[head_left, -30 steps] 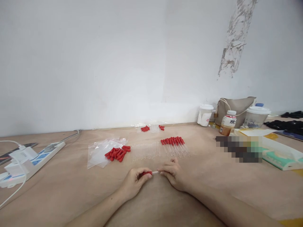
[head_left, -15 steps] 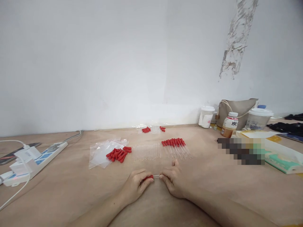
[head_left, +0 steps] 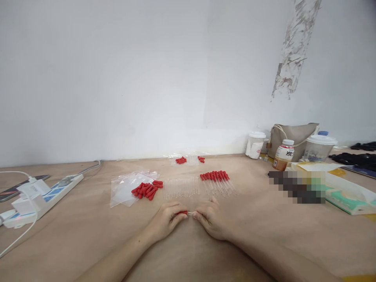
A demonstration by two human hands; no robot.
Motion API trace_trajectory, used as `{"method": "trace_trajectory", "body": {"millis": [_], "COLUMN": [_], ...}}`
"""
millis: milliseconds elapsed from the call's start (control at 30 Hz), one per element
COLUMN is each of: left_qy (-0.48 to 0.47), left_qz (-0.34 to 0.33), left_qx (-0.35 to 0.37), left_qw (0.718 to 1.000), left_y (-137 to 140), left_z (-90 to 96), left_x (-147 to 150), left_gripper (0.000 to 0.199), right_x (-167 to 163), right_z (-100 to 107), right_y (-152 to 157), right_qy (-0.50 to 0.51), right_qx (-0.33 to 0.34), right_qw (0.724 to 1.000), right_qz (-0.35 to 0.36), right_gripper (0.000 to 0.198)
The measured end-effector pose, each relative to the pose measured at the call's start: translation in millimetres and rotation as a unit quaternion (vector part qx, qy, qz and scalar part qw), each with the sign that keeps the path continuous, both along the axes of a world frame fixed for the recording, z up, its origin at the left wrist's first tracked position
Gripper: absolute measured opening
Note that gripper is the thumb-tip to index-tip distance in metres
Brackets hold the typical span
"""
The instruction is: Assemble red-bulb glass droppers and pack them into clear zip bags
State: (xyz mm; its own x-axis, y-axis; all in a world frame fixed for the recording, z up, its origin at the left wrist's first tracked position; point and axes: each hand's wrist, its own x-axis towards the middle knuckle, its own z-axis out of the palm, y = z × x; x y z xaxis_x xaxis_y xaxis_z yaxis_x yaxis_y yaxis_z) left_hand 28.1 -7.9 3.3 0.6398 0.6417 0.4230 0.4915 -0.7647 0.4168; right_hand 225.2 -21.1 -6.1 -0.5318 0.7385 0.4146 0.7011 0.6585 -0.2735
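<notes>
At lower centre of the frame, the left hand (head_left: 167, 220) pinches a red bulb (head_left: 183, 212) and the right hand (head_left: 214, 221) pinches a clear tube (head_left: 190, 213) meeting it, how deeply I cannot tell. Pressed off-line or too hard, the tube could slip or snap, I'd judge. The brown tabletop (head_left: 73, 239) carries a power strip (head_left: 62, 191) at far left; behind rises a pale wall (head_left: 117, 78), peeling at upper right.

Light is bright, shadows soft. Mild glare marks flat clear plastic bags (head_left: 121, 192) left of the slender red-bulbed clear pipettes (head_left: 216, 176); pixelation masks a patch (head_left: 296, 188) to the pipettes' right.
</notes>
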Motion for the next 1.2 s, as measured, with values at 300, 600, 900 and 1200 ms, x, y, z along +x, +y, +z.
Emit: {"method": "trace_trajectory", "body": {"millis": [300, 600, 900, 1200], "left_qy": [-0.023, 0.019, 0.024, 0.013], "left_qz": [0.109, 0.105, 0.103, 0.102], "left_qx": [0.0, -0.032, -0.03, -0.032], "left_qw": [0.994, 0.994, 0.994, 0.994], "left_y": [15, 19, 21, 19], "left_z": [-11.4, -11.5, -14.1, -12.4], "left_x": [-24, -25, -27, -26], "left_gripper": [0.028, 0.019, 0.019, 0.019], "right_x": [31, 34, 19, 13], "right_z": [4, 16, 1, 6], "right_y": [25, 88, 103, 88], "right_qy": [0.106, 0.065, 0.019, 0.01], "right_qx": [-0.108, -0.103, -0.082, -0.044], "right_qw": [0.974, 0.916, 0.902, 0.924], "right_qz": [-0.171, -0.383, -0.423, -0.379], "right_gripper": [0.024, 0.032, 0.039, 0.036]}}
